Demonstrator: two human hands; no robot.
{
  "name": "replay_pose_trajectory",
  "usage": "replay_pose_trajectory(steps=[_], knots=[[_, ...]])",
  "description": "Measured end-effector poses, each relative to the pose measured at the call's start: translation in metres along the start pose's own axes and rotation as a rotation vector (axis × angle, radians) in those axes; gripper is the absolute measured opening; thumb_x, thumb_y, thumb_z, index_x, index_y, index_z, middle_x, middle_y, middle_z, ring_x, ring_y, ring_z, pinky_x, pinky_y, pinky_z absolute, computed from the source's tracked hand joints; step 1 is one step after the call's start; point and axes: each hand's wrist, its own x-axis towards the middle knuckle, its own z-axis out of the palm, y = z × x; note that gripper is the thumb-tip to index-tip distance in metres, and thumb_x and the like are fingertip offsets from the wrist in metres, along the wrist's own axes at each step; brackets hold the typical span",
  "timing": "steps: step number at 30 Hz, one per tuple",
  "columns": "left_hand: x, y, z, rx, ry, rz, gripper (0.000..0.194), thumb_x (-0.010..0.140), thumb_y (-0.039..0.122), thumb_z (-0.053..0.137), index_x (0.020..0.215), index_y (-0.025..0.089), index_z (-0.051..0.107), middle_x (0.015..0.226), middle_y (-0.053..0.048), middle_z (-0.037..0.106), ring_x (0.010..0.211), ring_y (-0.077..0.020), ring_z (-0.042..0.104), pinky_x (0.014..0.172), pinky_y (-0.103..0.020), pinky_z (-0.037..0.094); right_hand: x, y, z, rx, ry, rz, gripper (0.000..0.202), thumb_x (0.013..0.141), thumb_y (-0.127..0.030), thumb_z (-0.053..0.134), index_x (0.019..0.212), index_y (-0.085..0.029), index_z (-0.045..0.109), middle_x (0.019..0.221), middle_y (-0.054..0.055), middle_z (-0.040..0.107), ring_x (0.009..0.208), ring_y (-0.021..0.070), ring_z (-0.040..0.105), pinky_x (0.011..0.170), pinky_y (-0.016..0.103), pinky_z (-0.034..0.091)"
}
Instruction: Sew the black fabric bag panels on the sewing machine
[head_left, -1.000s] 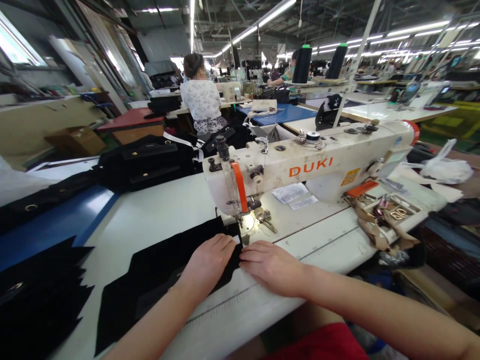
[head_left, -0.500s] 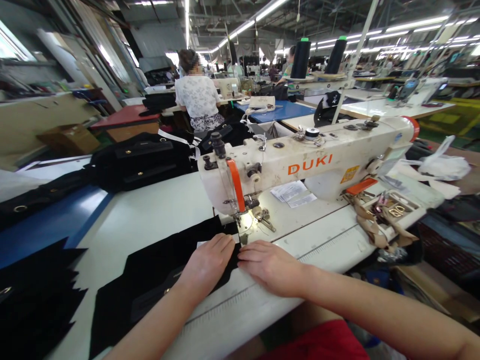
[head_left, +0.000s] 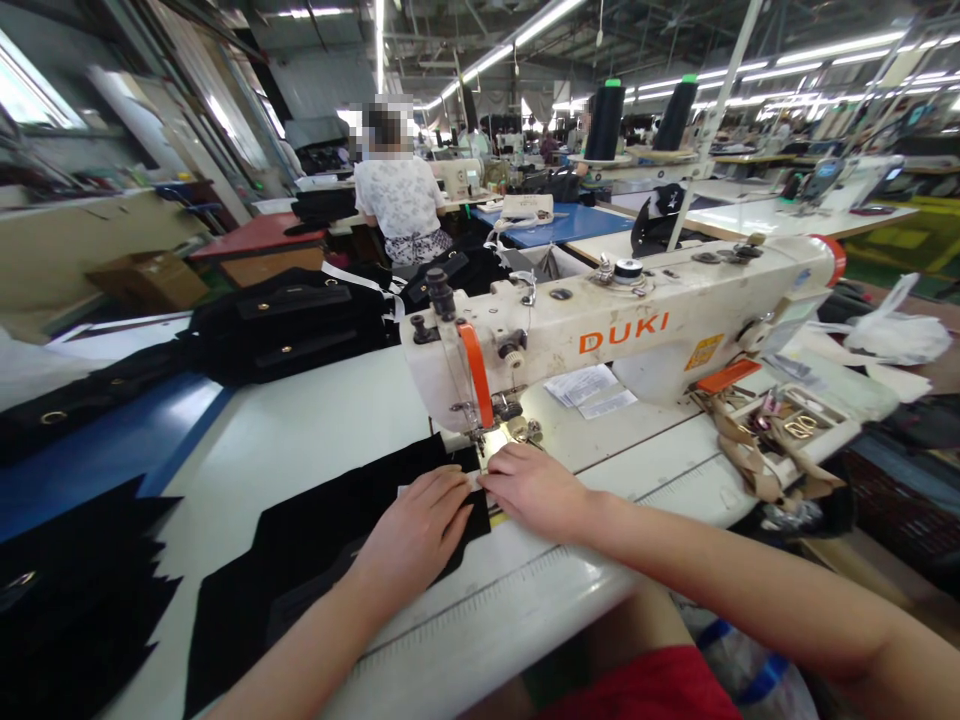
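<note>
We lay our left hand (head_left: 416,530) palm down on the black cloth (head_left: 322,530), its fingers close together, though we cannot tell whether it grips anything. Our right hand (head_left: 536,490) has its fingertips gathered at the cloth's right edge, just beside the left fingertips, and we cannot tell whether they pinch or only press. A small white strip (head_left: 474,482) shows between our two hands, partly hidden. The cloth lies flat on the white table (head_left: 322,420), its upper right corner near the needle end of the sewing machine (head_left: 540,320). Under the machine's arm we see white papers (head_left: 592,390), and farther right a tray (head_left: 844,428) of small metal parts. To our left sits a pile of black pieces (head_left: 82,600). Beyond the table, a person in a patterned white shirt (head_left: 401,195) sits facing away from us.
</note>
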Motion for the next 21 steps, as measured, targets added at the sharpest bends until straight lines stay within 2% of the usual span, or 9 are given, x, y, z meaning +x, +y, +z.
replay_pose_trajectory(steps=[5,9,15,21], knots=[[-0.009,0.006,-0.002,-0.078,-0.068,-0.122,0.040,0.093,0.035,0.045,0.123,0.014,0.061,0.128,-0.012,0.062,0.121,-0.0239,0.056,0.103,-0.041,0.047,0.001,0.003,0.002,-0.023,0.000,-0.051,0.018,0.094,-0.016,0.049,0.093,-0.015,0.067,0.088,0.007,0.063,0.089,0.0207,0.053,0.084,0.032,0.045],[-0.002,0.003,0.004,-0.073,-0.062,-0.141,0.040,0.093,0.035,0.045,0.124,0.015,0.060,0.130,-0.012,0.062,0.122,-0.0237,0.056,0.104,-0.041,0.046,0.007,0.012,0.002,-0.044,-0.009,-0.085,0.018,0.094,-0.016,0.050,0.089,-0.013,0.067,0.086,0.008,0.062,0.088,0.0207,0.055,0.083,0.033,0.045],[0.015,-0.005,0.013,-0.068,-0.066,-0.134,0.041,0.094,0.036,0.043,0.124,0.014,0.061,0.130,-0.013,0.062,0.122,-0.0235,0.056,0.105,-0.042,0.044,0.012,0.023,0.000,-0.096,-0.046,-0.048,0.019,0.095,-0.015,0.047,0.089,-0.012,0.066,0.088,0.008,0.063,0.082,0.0190,0.058,0.082,0.032,0.045],[0.017,-0.006,0.012,-0.084,-0.050,-0.122,0.040,0.094,0.036,0.043,0.124,0.016,0.061,0.130,-0.012,0.062,0.123,-0.0236,0.056,0.105,-0.044,0.044,0.011,0.023,-0.001,-0.080,-0.044,-0.019,0.021,0.095,-0.015,0.046,0.089,-0.012,0.065,0.088,0.009,0.064,0.085,0.0201,0.057,0.082,0.033,0.044]])
